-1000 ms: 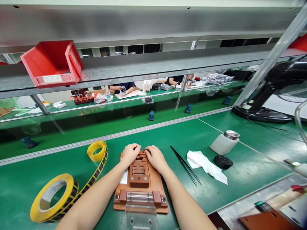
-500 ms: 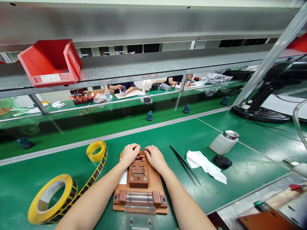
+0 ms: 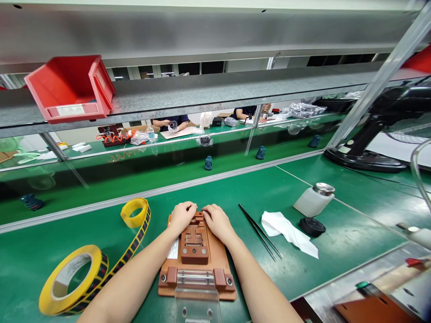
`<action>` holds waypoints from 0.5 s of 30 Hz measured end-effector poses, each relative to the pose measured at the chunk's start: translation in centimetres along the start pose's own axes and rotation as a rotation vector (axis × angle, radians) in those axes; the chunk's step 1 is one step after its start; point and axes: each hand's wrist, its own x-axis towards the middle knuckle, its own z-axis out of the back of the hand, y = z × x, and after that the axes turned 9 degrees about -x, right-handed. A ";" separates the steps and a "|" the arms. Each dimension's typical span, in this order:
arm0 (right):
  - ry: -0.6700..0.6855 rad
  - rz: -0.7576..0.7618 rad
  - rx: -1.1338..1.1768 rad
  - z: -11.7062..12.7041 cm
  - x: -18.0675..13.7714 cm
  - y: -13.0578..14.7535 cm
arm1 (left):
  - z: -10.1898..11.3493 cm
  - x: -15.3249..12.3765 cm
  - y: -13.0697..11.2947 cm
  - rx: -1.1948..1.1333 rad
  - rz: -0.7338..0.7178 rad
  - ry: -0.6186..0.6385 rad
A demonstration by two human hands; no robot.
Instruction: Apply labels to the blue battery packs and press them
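A brown jig (image 3: 197,264) lies on the green bench right in front of me, with a raised brown block (image 3: 194,242) on its middle and a clear plastic flap (image 3: 198,305) at its near end. My left hand (image 3: 182,216) rests curled at the far left corner of the block. My right hand (image 3: 218,221) rests curled at its far right corner. The fingers of both hands are bent down onto the block's far end, and whatever lies under them is hidden.
A yellow tape roll (image 3: 72,278) with a loose strip lies at left. Black tweezers (image 3: 261,232), a white cloth (image 3: 288,230), a black cap (image 3: 311,226) and a white dispenser bottle (image 3: 314,199) lie at right. A red bin (image 3: 69,89) sits on the shelf. Other people work beyond the conveyor.
My hands stay in place on the jig. Small blue parts on the conveyor have drifted slightly left, and the view has shifted a little.
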 end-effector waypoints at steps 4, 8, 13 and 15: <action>-0.001 0.002 0.004 -0.1 0.0 -0.1 | 0.0 0.0 0.0 -0.003 -0.003 0.001; -0.004 0.003 0.008 -0.2 0.0 -0.2 | 0.0 0.1 0.0 -0.009 -0.002 0.002; -0.011 0.004 0.012 -0.4 0.1 -0.3 | 0.0 0.0 0.1 -0.012 0.002 -0.002; -0.017 0.006 0.014 -0.4 0.1 -0.4 | 0.0 0.1 0.1 -0.012 0.005 -0.003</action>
